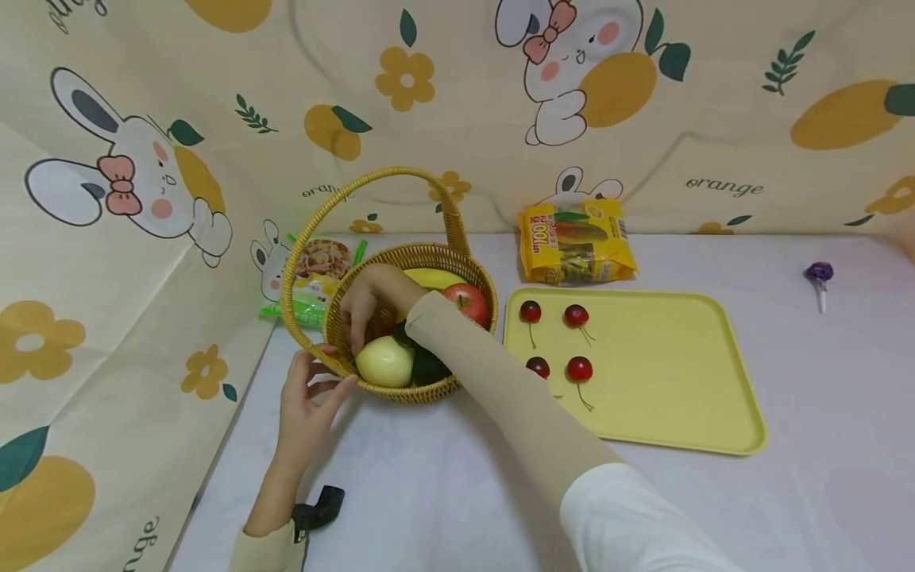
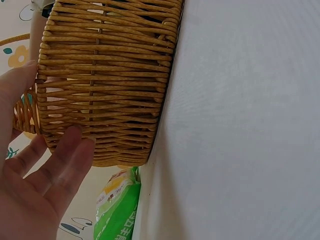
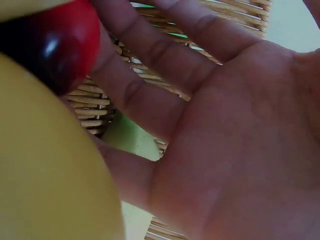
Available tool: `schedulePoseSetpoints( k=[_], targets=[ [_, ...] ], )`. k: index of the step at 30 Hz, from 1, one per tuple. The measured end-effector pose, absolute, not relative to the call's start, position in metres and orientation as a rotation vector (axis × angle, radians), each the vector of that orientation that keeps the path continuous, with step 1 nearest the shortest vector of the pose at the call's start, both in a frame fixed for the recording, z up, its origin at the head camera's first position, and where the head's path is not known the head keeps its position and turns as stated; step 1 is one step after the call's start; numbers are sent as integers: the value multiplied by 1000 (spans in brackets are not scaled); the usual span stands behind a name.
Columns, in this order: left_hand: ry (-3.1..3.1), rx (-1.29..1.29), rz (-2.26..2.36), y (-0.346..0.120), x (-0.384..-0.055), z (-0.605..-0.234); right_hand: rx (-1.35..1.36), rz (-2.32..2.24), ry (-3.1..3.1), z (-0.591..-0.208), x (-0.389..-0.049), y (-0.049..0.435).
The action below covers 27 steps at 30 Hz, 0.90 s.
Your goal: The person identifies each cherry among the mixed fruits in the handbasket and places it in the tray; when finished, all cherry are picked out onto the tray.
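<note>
My left hand (image 1: 307, 401) grips the wicker basket (image 2: 105, 75) at the near left rim, by the foot of its handle. In the left wrist view, the thumb lies at the rim and the fingers rest on the woven outside. My right hand (image 1: 372, 298) reaches down inside, at the basket's left, beside a pale yellow-green round fruit (image 1: 386, 361). From the right wrist, its fairly straight fingers run behind a shiny red-and-dark fruit (image 3: 65, 45), which hides their tips. A large smooth yellow fruit (image 3: 50, 160) fills that view's left. Bananas (image 1: 436, 278), a red apple (image 1: 468, 302) and a dark green fruit (image 1: 429, 369) share the basket.
A yellow tray (image 1: 665, 365) with several stemmed cherries (image 1: 579, 369) lies right of the basket. Behind it stands a yellow snack packet (image 1: 577, 242). A green packet (image 1: 307, 310) lies behind the basket's left side. Far right is a purple lollipop (image 1: 820, 274).
</note>
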<state>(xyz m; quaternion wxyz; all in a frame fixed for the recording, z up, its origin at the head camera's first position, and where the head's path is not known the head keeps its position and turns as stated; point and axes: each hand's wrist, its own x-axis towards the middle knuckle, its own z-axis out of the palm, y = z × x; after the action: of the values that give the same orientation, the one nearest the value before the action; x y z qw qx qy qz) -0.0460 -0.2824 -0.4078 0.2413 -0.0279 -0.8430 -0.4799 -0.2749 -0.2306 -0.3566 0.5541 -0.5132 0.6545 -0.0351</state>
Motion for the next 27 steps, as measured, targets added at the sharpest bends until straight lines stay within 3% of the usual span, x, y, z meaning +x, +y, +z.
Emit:
schedulePoseSetpoints(
  k=[13, 22, 27],
  targets=[
    [-2312, -83, -1308, -282, -46, -408, -967, -250, 1538, -363, -277, -227],
    [-2324, -77, -1289, -283, -45, -408, -1193, -321, 1584, -368, -281, -225],
    [-2321, -73, -1291, -282, -45, -408, -1159, -369, 1609, -368, -281, -221]
  ],
)
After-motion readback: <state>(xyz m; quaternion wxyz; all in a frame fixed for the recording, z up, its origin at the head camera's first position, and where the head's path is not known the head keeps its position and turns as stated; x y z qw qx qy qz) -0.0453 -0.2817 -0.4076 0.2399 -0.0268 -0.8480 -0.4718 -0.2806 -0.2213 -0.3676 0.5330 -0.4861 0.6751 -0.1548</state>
